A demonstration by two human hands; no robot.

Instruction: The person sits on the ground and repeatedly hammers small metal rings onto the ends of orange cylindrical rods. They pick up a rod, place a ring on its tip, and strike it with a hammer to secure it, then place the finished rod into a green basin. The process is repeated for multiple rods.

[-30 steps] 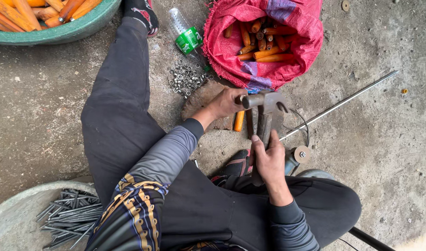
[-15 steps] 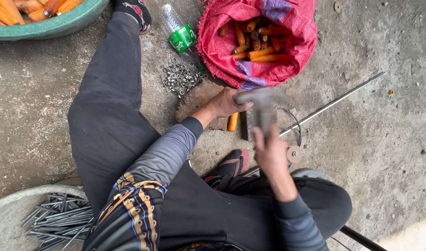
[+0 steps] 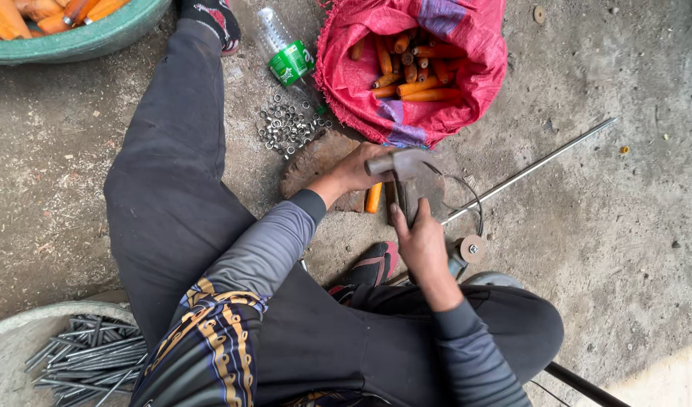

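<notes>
While right hand (image 3: 420,243) clamps steel hammer (image 3: 406,169), left hand (image 3: 357,169) pinches orange handle (image 3: 373,197).

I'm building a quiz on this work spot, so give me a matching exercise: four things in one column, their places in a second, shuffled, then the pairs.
Things:
1. hammer
2. nuts
3. rods
4. bottle

Places:
A. in the grey basin at bottom left
B. loose on the ground beside the red sack
C. in the right hand, head raised
D. lying between the leg and the red sack, at the top

Pairs: 1-C, 2-B, 3-A, 4-D
</notes>
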